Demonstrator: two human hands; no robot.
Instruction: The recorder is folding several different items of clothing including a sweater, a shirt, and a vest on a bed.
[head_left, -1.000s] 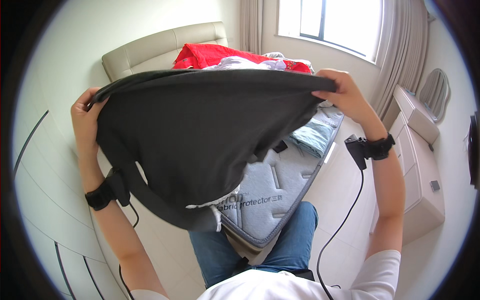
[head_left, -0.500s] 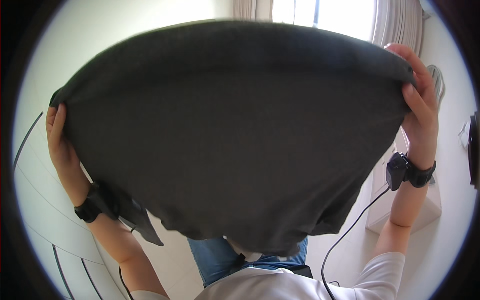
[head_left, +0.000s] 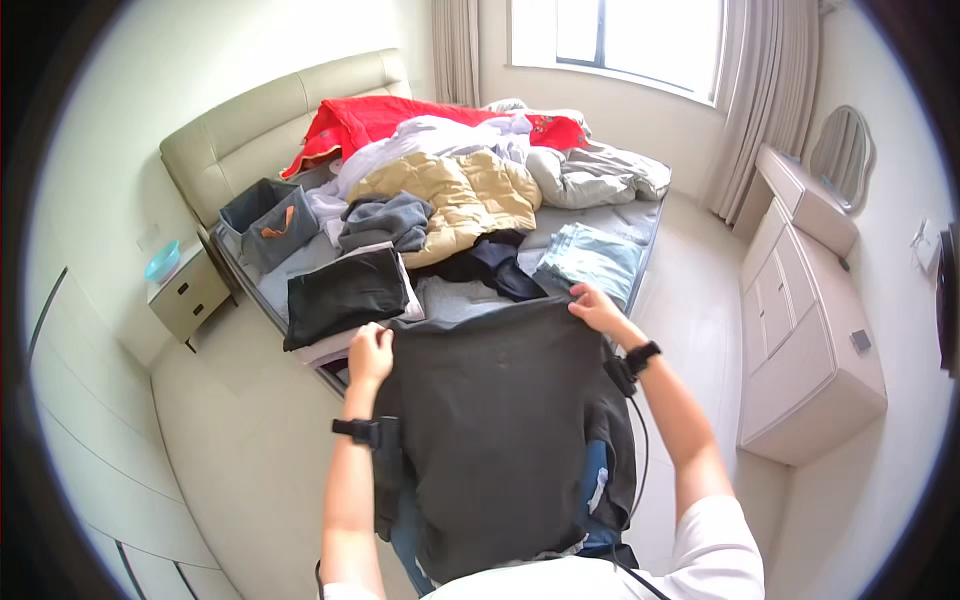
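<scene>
A dark grey top [head_left: 490, 430] hangs spread out in front of my body, covering much of my jeans. My left hand [head_left: 371, 356] is closed on its upper left corner. On the upper right corner, my right hand [head_left: 597, 306] pinches the fabric between thumb and fingers. The upper edge stretches between both hands, at the near side of the bed, and a loose flap of the cloth hangs at the right. Just beyond my left hand lies a folded black garment [head_left: 345, 298]. Past my right hand is a stack of folded light blue clothes [head_left: 592, 262].
The bed also bears a tan puffer jacket [head_left: 460, 195], a red cloth [head_left: 375, 125], a grey quilt [head_left: 595, 178] and a grey storage bin [head_left: 283, 235]. A nightstand [head_left: 193, 295] with a blue bowl [head_left: 162, 261] stands left. A pale dresser [head_left: 800, 330] lines the right wall.
Both hands have come down and closer together with the top, which was raised and stretched wide across the view. The bed and clothes behind it now show.
</scene>
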